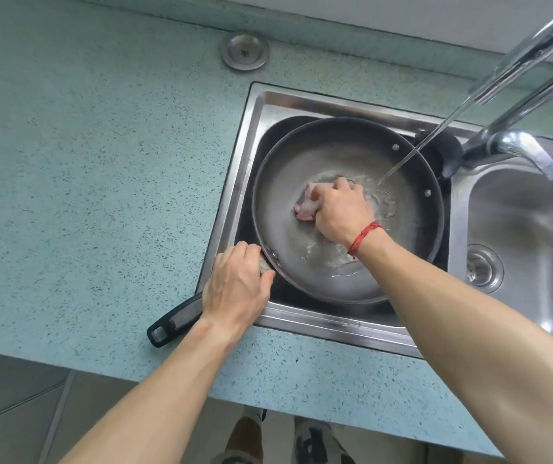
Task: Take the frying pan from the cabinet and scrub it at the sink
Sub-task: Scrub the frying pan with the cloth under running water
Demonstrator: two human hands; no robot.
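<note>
A dark frying pan (301, 169) lies tilted in the left basin of a steel sink (251, 128). Its black handle (171, 324) sticks out over the counter at the lower left. My left hand (235, 286) grips the handle where it meets the pan's rim. My right hand (338, 209), with a red string on the wrist, presses a pink and grey sponge (306, 205) against the pan's wet bottom. A thin stream of water (412, 155) falls from the faucet (516, 72) into the pan just right of that hand.
A blue-green speckled counter (101, 162) surrounds the sink. A round metal cap (245, 51) sits in the counter behind the basin. The right basin (529, 229) has a drain strainer (482, 267). A second tap spout (529, 152) points over it. Floor tiles and my feet show below the counter edge.
</note>
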